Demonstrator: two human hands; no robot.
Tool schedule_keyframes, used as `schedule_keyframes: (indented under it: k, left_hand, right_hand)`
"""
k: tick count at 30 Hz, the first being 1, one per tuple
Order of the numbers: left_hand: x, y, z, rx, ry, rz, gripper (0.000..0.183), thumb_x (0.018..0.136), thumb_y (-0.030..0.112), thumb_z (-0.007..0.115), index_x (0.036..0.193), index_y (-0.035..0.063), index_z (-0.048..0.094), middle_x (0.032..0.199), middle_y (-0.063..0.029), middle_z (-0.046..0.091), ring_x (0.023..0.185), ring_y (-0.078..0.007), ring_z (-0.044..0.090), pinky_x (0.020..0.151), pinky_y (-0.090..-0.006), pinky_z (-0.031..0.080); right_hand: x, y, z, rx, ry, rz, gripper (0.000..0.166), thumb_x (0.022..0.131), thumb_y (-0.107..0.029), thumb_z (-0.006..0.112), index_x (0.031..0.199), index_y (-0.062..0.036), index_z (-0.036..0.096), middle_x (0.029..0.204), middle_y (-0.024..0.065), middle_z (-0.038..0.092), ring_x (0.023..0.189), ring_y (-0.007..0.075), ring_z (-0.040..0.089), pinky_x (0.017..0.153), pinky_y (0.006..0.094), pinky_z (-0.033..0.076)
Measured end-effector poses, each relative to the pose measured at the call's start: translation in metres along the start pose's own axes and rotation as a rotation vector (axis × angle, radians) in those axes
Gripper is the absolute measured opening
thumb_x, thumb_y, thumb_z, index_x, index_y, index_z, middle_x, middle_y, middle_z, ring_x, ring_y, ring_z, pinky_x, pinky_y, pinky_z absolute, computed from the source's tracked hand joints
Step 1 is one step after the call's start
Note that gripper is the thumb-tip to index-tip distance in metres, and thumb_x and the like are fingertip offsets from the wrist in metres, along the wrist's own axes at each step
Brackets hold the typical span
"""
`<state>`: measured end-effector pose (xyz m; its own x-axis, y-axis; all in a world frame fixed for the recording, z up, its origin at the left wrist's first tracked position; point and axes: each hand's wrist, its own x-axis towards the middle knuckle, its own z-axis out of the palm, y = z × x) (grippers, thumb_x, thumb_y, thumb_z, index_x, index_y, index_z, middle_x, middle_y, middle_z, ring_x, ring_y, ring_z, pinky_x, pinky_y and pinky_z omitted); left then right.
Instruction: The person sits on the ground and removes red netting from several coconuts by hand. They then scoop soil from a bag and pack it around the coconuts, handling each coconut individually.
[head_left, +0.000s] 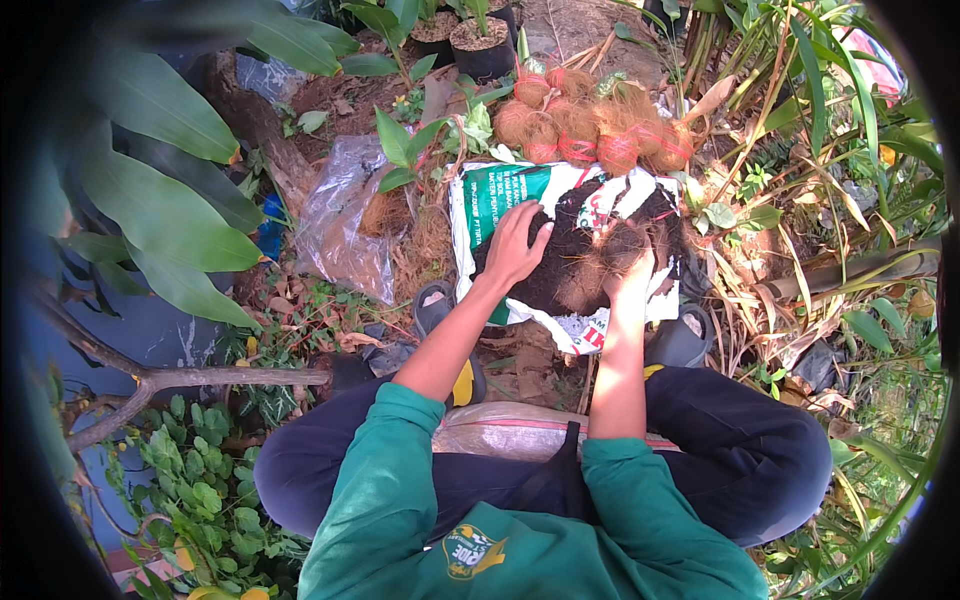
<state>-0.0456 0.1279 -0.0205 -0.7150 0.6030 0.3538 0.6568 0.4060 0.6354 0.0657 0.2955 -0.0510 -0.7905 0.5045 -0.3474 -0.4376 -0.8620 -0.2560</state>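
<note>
An opened plastic soil sack (486, 199), printed green and white, lies spread on the ground with dark soil (551, 274) on it. Over the soil at its left side is my left hand (520, 244), fingers apart and holding nothing. My right hand (634, 266) holds a clump of brown coconut fibre (624, 246) with dark soil at its top, near the sack's right side. Beneath the clump another patch of brown fibre (581, 289) rests on the soil. Several fibre balls tied with red string (577, 142) are heaped just beyond the sack's far edge.
A clear plastic bag (345, 225) with brown fibre lies left of the sack. Potted plants (481, 45) stand at the back. Large leaves (172, 210) and a forked branch (225, 376) reach in from the left. Dry stalks (847, 277) and plants line the right.
</note>
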Motion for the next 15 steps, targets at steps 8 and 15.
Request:
schedule_keyframes:
  k: [8,15]
  left_hand:
    - [-0.052,-0.050,0.009,0.313,-0.356,0.189,0.072,0.078,0.049,0.065,0.135,0.0125,0.040,0.142,-0.0227,0.026,0.130,-0.0403,0.030,0.108,-0.0472,0.028]
    - [-0.077,-0.046,0.040,0.199,-0.087,0.082,0.041,0.080,0.031,0.069,0.111,0.0056,0.059,0.110,-0.0200,0.053,0.105,-0.0359,0.053,0.087,-0.0425,0.046]
  right_hand:
    - [-0.013,-0.007,0.022,0.126,0.100,0.043,0.033,0.095,-0.031,0.039,0.107,-0.0037,0.053,0.101,0.0152,0.059,0.091,0.0307,0.057,0.084,0.0500,0.045]
    - [-0.010,0.006,0.016,0.214,-0.023,0.114,0.030,0.094,-0.029,0.041,0.107,-0.0065,0.055,0.106,0.0151,0.060,0.099,0.0323,0.057,0.092,0.0489,0.044]
